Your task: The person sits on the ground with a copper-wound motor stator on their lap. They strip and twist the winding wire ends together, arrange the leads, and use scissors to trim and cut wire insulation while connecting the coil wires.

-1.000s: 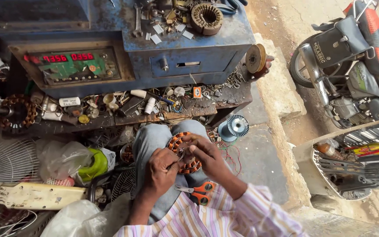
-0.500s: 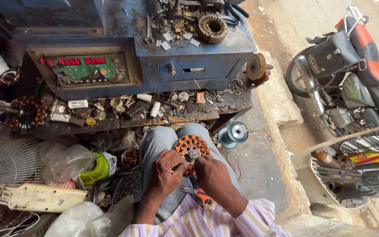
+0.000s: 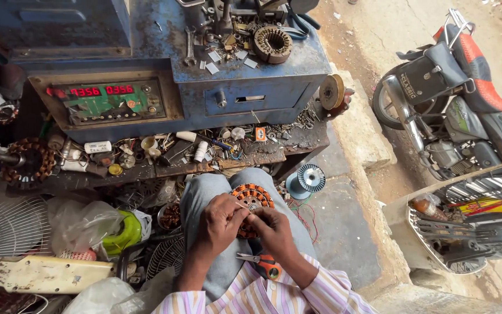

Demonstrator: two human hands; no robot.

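A round fan stator (image 3: 252,197) with copper-orange coils rests on my grey-trousered lap. My left hand (image 3: 221,222) grips its left side, fingers pinched at the rim. My right hand (image 3: 273,231) holds its lower right side, fingertips meeting the left hand's near the centre hub. Orange-handled pliers (image 3: 261,264) lie on my lap under my right wrist. Both sleeves are striped.
A blue winding machine (image 3: 204,87) with a red digit display stands ahead, with tools and another stator (image 3: 272,44) on top. Its cluttered shelf (image 3: 175,154) holds small parts. A wire spool (image 3: 306,180) sits right of my knee. Fan grilles and bags lie left; a motorcycle (image 3: 454,99) stands right.
The view has tilted so the stator and hands sit lower in the frame. My hands have closed in over the stator, fingertips now meeting near its centre.
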